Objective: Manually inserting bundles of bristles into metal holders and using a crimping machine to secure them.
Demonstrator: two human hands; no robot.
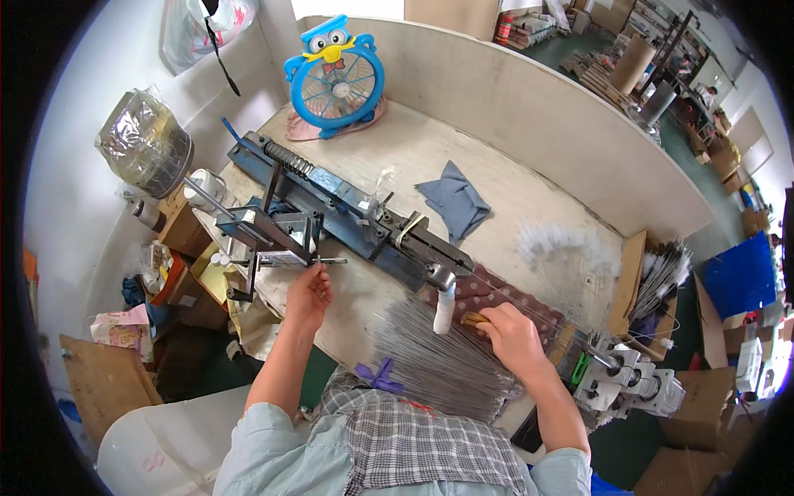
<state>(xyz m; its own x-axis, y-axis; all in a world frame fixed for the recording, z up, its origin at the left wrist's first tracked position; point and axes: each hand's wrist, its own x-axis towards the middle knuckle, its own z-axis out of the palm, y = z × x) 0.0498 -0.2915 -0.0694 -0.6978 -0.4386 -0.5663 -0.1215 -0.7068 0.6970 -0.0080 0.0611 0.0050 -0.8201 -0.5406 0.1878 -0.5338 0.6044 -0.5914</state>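
Observation:
My left hand point(308, 298) is at the near side of a blue-black metal bench machine point(343, 219), its fingertips pinched together beside a short metal rod point(331, 260). What they hold, if anything, is too small to make out. My right hand point(514, 337) is closed on a small yellowish-brown piece point(474, 318), over the edge of a brown dotted cloth point(529, 302). Just left of that piece hangs the machine's white-wrapped handle point(444, 311). Below lies a broad bundle of thin grey wires point(438, 364), with a purple tie point(380, 377) at its left end.
A blue cartoon-shaped fan point(337, 83) stands at the back. On the bench lie a grey-blue cloth point(455, 202) and white-tipped wires point(571, 248). More fill a carton point(633, 281) at right, near a metal fixture point(633, 380). Boxes point(186, 219) crowd the left side.

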